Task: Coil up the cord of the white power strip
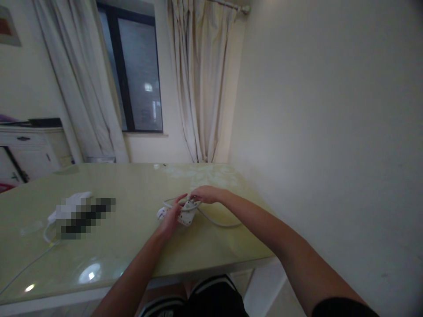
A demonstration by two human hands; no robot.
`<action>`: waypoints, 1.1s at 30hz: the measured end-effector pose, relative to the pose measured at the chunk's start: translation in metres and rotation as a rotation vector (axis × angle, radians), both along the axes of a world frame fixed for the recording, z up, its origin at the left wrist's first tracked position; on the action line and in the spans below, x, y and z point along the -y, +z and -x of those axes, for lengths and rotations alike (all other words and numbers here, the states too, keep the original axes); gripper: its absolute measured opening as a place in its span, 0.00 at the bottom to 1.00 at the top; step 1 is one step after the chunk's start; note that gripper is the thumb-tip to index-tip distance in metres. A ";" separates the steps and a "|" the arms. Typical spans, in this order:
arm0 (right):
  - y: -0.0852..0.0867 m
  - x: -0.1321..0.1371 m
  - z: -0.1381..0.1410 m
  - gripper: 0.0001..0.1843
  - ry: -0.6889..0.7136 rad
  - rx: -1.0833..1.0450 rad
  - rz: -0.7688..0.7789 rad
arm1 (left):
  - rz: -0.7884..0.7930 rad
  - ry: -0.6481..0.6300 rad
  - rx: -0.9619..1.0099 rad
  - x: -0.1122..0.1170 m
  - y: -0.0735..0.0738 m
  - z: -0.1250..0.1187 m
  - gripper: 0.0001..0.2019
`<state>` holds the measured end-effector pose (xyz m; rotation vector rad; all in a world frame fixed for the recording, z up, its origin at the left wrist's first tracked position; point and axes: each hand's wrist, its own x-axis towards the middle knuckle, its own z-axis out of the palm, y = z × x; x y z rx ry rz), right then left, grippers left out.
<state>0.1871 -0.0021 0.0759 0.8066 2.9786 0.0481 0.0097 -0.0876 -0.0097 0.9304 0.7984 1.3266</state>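
Observation:
A white power strip [187, 215] is held above or on the table, with its cord [218, 224] looped around it and trailing off to the right. My left hand [172, 218] grips the strip from its left side, fingers closed around it. A white plug [161, 213] shows just left of that hand. At the strip's far end my right hand [204, 194] is closed, its fingers bent down on the cord where it meets the strip. The fingertips of the right hand are partly hidden.
The glossy table [132, 185] meets a wall [313, 132] on the right. A blurred white object [74, 202] with a cable and a blurred dark object [89, 218] lie at the left. Curtains [205, 79] and a window [140, 75] stand behind.

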 end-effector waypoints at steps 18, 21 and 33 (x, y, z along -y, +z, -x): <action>0.031 -0.012 -0.013 0.11 -0.037 -0.130 -0.244 | 0.058 0.172 0.162 -0.020 -0.007 0.002 0.23; 0.038 -0.010 -0.009 0.10 -0.079 -0.295 -0.208 | 0.003 0.142 0.261 -0.016 -0.003 0.004 0.26; 0.084 -0.031 -0.034 0.08 -0.597 -1.236 0.081 | 0.083 0.245 0.073 -0.018 -0.004 0.005 0.29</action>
